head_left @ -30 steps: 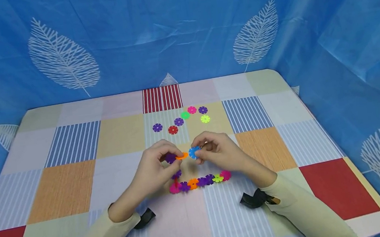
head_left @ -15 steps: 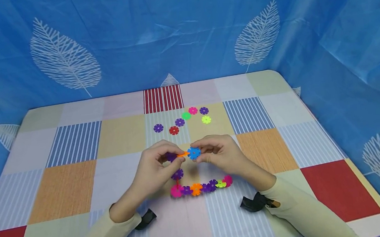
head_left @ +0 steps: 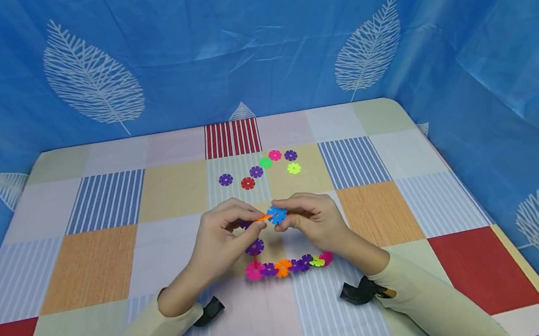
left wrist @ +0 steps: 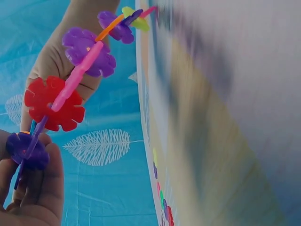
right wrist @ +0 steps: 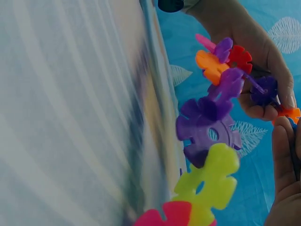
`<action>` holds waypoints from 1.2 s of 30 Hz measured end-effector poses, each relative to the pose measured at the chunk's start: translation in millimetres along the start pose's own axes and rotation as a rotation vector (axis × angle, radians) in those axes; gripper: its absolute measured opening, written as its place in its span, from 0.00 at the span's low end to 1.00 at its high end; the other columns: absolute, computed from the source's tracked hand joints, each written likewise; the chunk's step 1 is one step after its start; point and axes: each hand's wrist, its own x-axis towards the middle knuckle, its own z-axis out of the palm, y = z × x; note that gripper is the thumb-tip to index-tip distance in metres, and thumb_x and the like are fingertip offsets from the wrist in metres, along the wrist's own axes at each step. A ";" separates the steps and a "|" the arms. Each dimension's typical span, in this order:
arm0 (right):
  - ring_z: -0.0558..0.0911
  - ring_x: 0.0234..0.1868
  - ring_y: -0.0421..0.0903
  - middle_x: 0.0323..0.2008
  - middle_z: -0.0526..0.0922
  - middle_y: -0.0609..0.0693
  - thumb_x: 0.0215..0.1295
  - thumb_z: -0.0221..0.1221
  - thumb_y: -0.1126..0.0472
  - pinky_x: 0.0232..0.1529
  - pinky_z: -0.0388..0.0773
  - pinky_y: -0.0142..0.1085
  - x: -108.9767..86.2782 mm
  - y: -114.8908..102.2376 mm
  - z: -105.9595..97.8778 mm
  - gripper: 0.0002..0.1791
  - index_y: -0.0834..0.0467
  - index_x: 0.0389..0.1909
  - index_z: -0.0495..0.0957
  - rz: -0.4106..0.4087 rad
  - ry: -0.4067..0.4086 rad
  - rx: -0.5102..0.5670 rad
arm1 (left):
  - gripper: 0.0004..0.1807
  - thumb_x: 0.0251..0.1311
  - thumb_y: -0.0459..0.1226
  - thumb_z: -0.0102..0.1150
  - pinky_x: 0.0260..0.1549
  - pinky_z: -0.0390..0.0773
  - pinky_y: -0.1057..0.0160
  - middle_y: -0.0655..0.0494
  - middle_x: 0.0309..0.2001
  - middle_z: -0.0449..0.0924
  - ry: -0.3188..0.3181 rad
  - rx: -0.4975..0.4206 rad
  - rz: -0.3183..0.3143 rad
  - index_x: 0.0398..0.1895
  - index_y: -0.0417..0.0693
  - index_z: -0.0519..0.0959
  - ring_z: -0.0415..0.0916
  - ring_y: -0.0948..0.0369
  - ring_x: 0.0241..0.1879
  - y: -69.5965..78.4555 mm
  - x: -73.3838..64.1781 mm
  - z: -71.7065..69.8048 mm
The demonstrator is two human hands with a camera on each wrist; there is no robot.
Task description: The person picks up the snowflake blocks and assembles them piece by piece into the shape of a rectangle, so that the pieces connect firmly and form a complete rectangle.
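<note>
By the left hand (head_left: 224, 233), the orange disc (head_left: 265, 217) is pinched edge-on, its long axis pointed at the blue disc (head_left: 281, 213), which is pinched face-on by the right hand (head_left: 318, 221); their rims apparently meet. Below both, the chain (head_left: 295, 265) is suspended from the left hand.

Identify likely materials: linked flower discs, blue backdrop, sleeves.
Linked flower discs: probably moulded plastic, smooth, glossy; even colour, clean notches.
Blue backdrop: thin plastic sheet or coated fabric, judging by sheen and creases.
Sleeves: matte, likely stretch fabric from the close fit; weave unresolved.
</note>
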 end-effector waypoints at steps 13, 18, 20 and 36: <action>0.86 0.30 0.50 0.32 0.83 0.58 0.62 0.61 0.67 0.31 0.84 0.42 1.8 0.3 -2.5 0.17 0.72 0.50 0.78 0.038 -0.016 0.021 | 0.08 0.49 0.17 0.66 0.29 0.83 0.62 0.46 0.32 0.80 -0.020 -0.007 -0.018 0.32 0.32 0.83 0.78 0.57 0.32 0.6 0.9 -2.1; 0.86 0.29 0.50 0.32 0.84 0.59 0.63 0.60 0.67 0.31 0.84 0.42 1.7 -0.3 -3.0 0.17 0.73 0.49 0.78 0.041 -0.009 0.031 | 0.07 0.50 0.18 0.65 0.29 0.83 0.63 0.46 0.32 0.81 -0.018 0.005 -0.022 0.32 0.32 0.83 0.78 0.57 0.32 0.0 1.1 -2.2; 0.86 0.29 0.50 0.32 0.84 0.60 0.63 0.60 0.67 0.30 0.84 0.42 1.3 -0.6 -3.0 0.16 0.73 0.49 0.78 0.043 -0.006 0.036 | 0.07 0.50 0.19 0.66 0.29 0.82 0.64 0.47 0.33 0.81 -0.018 0.019 -0.028 0.33 0.33 0.83 0.78 0.57 0.33 -3.2 0.4 -1.9; 0.86 0.28 0.49 0.29 0.84 0.61 0.60 0.62 0.74 0.29 0.84 0.42 4.2 -6.3 -12.4 0.13 0.75 0.46 0.78 0.040 0.055 0.022 | 0.08 0.52 0.23 0.68 0.28 0.82 0.65 0.53 0.33 0.81 -0.030 -0.002 -0.014 0.33 0.42 0.85 0.78 0.60 0.32 -16.3 -0.1 -6.1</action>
